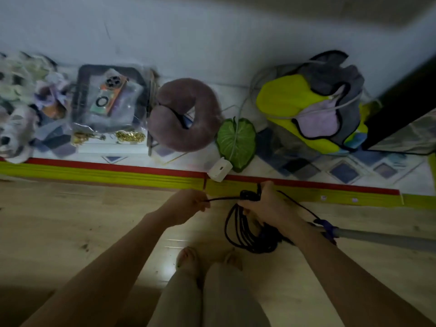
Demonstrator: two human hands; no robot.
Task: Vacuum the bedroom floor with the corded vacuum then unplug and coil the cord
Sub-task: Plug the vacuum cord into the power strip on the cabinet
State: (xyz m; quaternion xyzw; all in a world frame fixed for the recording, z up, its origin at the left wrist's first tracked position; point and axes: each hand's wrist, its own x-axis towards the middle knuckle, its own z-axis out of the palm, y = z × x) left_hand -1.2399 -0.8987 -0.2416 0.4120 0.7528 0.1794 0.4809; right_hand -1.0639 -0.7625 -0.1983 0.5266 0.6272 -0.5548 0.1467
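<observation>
A black cord [245, 234] hangs in several loops below my right hand [266, 204], which grips the bundle at its top. One strand runs taut from that bundle leftward to my left hand [188, 204], which pinches its end. A grey vacuum tube [382, 237] with a blue clip lies to the right behind my right forearm, and a thin strand of cord leads to it. The plug is hidden.
A low platform with a yellow and red edge [106, 172] runs across in front of me, holding a neck pillow [186, 114], a white adapter [219, 169], a green leaf mat [237, 140], a yellow bag [313, 107] and clutter. My feet stand on the wooden floor [70, 220].
</observation>
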